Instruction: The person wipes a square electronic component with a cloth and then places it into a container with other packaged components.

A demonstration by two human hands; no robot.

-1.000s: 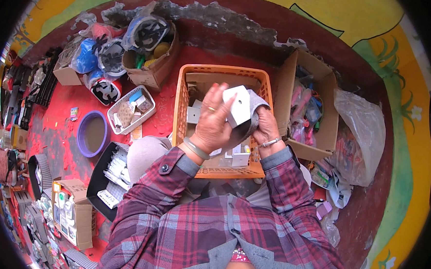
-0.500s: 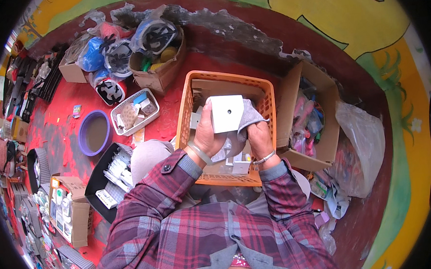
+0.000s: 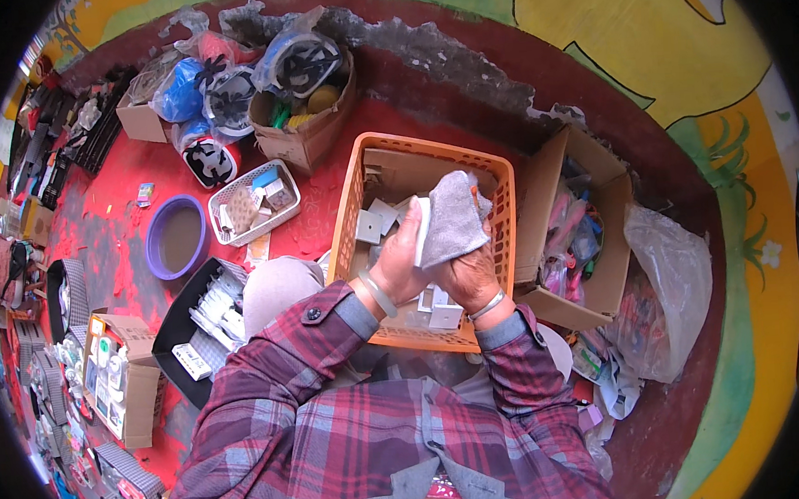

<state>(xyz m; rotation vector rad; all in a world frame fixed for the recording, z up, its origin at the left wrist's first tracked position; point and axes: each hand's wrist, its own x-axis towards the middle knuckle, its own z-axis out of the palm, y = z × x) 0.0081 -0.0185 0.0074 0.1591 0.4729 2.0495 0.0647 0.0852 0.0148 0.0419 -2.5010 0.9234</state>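
Note:
Above the orange plastic basket (image 3: 347,218), my left hand (image 3: 398,257) grips a white square box (image 3: 424,231), now seen edge-on. A grey cloth (image 3: 455,218) lies against the box's right face, and my right hand (image 3: 469,273) holds it there from below. The right fingers are partly covered by the cloth. Inside the basket, beneath my hands, several white square pieces (image 3: 368,226) lie at the left, and more white box-shaped pieces (image 3: 443,316) sit near the front rim.
Right of the basket stands a cardboard box (image 3: 603,286) of plastic-wrapped things, with a clear plastic bag (image 3: 676,271) beside it. To the left are a purple basin (image 3: 153,253), a white basket (image 3: 252,228) and a black bin (image 3: 175,338). Bagged helmets (image 3: 304,66) are piled at the back.
The white box has turned from face-up to edge-on. The cloth, earlier at its right edge, now spreads over its right side, and my right hand has moved left under it.

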